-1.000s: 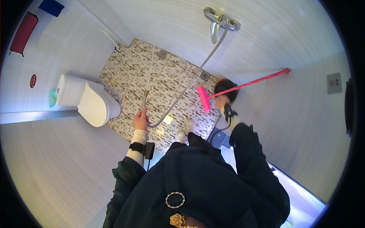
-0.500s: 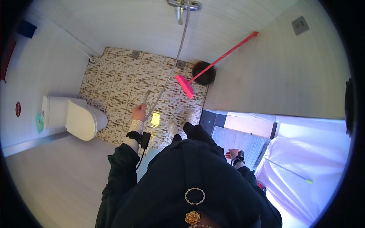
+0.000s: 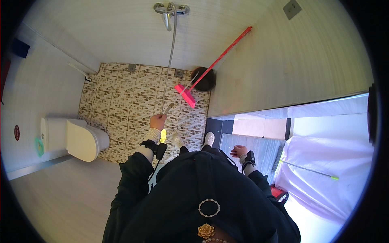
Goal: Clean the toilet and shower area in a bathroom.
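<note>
My left hand (image 3: 158,121) is closed around the handle of a slim shower head (image 3: 169,108), held over the mosaic-patterned floor and tilted to the right. From the hand, a grey shower hose (image 3: 169,69) runs up to a chrome mixer tap (image 3: 167,17) on the far wall. Past the head, a thin pale streak, perhaps water, reaches across the pink broom (image 3: 185,96) toward a dark bucket (image 3: 204,79). The red-handled broom leans on the right wall, bristles near the bucket. My right hand (image 3: 238,152) hangs at my side by the doorway, fingers apart, holding nothing.
A white toilet (image 3: 83,139) with its lid down stands at the left. Floor drains (image 3: 179,73) lie along the far wall. On the right, a raised doorway sill (image 3: 221,127) leads to a grey mat (image 3: 253,152) and a stick with a green end (image 3: 310,169) before pale sheeting.
The shower head has swung right toward the broom and bucket, and the pale streak now shows. My right shoe has moved right. The whole view has shifted slightly.
</note>
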Available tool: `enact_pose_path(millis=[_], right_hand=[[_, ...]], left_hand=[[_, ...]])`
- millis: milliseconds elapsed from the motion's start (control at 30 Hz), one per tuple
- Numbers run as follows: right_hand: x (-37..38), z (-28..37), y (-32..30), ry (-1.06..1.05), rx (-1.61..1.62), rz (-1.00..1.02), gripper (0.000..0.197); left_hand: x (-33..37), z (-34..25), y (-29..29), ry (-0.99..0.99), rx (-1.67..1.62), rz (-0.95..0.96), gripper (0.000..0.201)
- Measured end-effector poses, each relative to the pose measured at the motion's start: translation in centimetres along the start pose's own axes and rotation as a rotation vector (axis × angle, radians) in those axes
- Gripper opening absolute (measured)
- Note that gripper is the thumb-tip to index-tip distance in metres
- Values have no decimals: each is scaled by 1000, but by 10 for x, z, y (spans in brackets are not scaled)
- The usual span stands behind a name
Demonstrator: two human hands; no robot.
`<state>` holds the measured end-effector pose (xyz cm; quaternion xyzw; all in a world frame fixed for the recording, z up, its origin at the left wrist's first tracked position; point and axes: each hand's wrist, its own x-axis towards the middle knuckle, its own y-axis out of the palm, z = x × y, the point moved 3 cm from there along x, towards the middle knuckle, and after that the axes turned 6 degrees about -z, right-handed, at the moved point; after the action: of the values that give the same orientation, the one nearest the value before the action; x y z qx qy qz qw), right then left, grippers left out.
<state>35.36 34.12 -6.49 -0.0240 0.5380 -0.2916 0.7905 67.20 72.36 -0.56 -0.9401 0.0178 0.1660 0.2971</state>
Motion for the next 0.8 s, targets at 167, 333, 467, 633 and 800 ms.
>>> enact_pose_path(millis=[167, 333, 467, 633, 800], right_hand=[[11, -30, -33, 64, 126, -46, 33], [32, -94, -51, 133, 173, -117, 26], [29, -94, -58, 96, -95, -109, 27], [40, -54, -63, 2, -155, -15, 27], [65, 19, -36, -382, -330, 160, 26]], left_hand=[[0, -20, 13, -12, 69, 54, 34], [9, -29, 23, 26, 176, 10, 33], [5, -44, 29, -9, 195, 14, 32], [-5, -71, 30, -80, 178, -11, 30], [8, -96, 31, -87, 209, 22, 30]])
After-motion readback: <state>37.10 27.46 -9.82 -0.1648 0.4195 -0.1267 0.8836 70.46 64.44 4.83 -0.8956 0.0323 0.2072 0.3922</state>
